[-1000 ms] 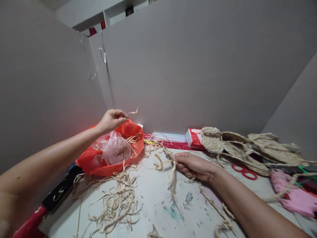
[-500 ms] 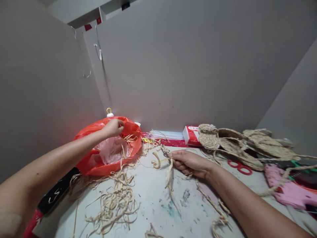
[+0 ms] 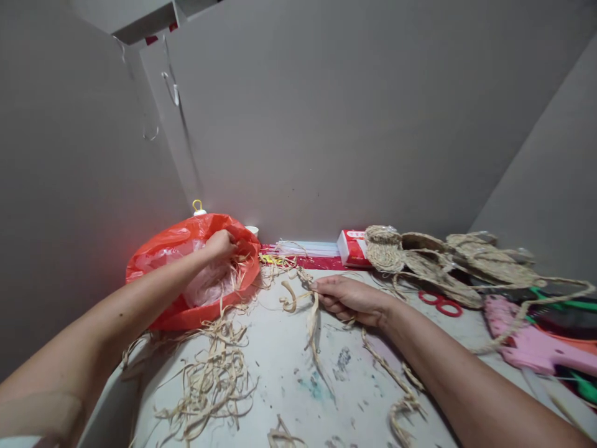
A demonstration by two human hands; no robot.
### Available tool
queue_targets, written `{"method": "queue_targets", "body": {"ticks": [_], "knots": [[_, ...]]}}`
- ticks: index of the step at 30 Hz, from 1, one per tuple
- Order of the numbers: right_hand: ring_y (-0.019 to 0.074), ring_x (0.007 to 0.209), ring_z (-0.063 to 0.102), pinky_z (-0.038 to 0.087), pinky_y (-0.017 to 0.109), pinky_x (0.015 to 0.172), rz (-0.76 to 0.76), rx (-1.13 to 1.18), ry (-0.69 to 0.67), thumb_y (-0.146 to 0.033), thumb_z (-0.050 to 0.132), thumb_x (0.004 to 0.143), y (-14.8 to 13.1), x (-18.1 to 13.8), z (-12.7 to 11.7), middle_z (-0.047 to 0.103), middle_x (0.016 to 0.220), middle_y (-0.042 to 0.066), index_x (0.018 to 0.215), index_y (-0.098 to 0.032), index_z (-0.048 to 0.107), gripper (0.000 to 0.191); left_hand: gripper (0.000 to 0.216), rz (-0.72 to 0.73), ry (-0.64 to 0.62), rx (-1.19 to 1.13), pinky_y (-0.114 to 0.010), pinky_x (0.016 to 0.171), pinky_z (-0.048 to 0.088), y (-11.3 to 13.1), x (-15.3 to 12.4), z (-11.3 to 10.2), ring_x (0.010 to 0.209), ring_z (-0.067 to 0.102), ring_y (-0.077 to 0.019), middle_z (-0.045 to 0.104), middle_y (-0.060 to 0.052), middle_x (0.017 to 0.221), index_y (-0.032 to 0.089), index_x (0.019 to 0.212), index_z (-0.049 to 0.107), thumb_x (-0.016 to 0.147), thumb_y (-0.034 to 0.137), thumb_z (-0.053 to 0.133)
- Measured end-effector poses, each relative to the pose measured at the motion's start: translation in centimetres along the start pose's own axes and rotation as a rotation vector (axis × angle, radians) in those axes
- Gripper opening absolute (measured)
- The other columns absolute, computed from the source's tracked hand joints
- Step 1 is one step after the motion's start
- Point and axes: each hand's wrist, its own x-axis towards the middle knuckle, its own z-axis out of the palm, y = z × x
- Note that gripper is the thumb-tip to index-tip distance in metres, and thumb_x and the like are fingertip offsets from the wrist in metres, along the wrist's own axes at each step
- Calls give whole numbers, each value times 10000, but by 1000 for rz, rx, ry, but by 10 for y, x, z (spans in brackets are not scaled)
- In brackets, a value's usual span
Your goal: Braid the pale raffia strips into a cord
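My right hand [image 3: 347, 300] pinches a twisted straw rope [image 3: 305, 277] above the table, with loose strip ends hanging from the grip. Below the wrist, a thin braided length [image 3: 385, 367] runs down the tabletop. At the left, my left hand [image 3: 221, 245] reaches into a red plastic bag [image 3: 186, 320] with its fingers curled among pale straw strips [image 3: 239, 267]. Whatever those fingers hold is hidden. Inside the bag, a clear pinkish liner [image 3: 208, 283] shows beneath the forearm. A tangled heap of straw strips [image 3: 212, 379] lies in front of the bag.
Woven straw slippers [image 3: 433, 267] lie at the back right beside a red and white box [image 3: 353, 247]. Red-handled scissors [image 3: 441, 303] and a pink glue gun [image 3: 522, 339] are near my right arm. Pale sticks [image 3: 310, 249] lie along the grey wall [image 3: 326, 124].
My left hand has dipped slightly lower into the red bag, its fingers curling down toward the straw. My right hand keeps the same hold on the rope. The view has shifted a little.
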Motion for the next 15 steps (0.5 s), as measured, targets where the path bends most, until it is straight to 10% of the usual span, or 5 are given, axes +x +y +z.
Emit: {"method": "queue_targets", "body": {"ticks": [15], "knots": [[9, 362, 138, 43, 159, 348, -16, -39, -8, -422, 661, 696, -2, -2, 4, 302, 453, -109, 617, -206, 325, 407, 165, -8, -20, -356, -205, 432, 383, 38, -37, -94, 458, 524, -85, 644, -39, 610, 116, 730, 670, 761, 277, 655]]}}
